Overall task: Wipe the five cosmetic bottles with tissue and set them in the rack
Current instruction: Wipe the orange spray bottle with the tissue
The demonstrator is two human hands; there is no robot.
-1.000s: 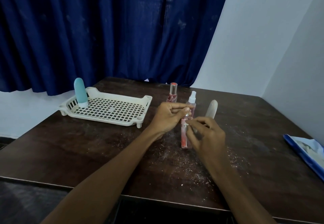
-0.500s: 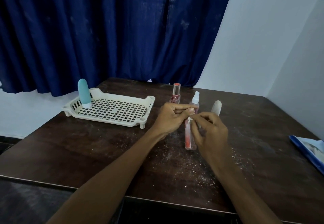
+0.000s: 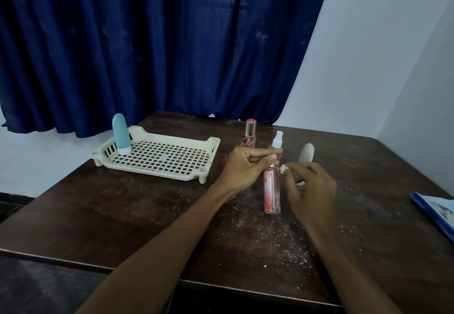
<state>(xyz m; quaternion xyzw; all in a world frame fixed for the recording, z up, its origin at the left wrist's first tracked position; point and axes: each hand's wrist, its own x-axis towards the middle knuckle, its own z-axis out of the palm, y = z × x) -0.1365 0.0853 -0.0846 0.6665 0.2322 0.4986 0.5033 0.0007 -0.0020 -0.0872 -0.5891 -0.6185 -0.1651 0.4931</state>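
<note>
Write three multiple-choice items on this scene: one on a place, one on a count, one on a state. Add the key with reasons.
1. Where is the teal rounded bottle?
A. on the table beside the rack
B. in the far left corner of the cream plastic lattice rack
C. in a hand

2. How many bottles stand in the rack?
A. one
B. three
C. five

3. How is the tall pink clear bottle placed?
A. lying flat
B. upside down in the rack
C. upright, gripped near its top by the left hand

Key:
1 B: it stands inside the rack's walls at that corner.
2 A: only the teal one is in it.
3 C: the left hand's fingers curl round its top, while the right hand pinches a white tissue wad beside it.
</note>
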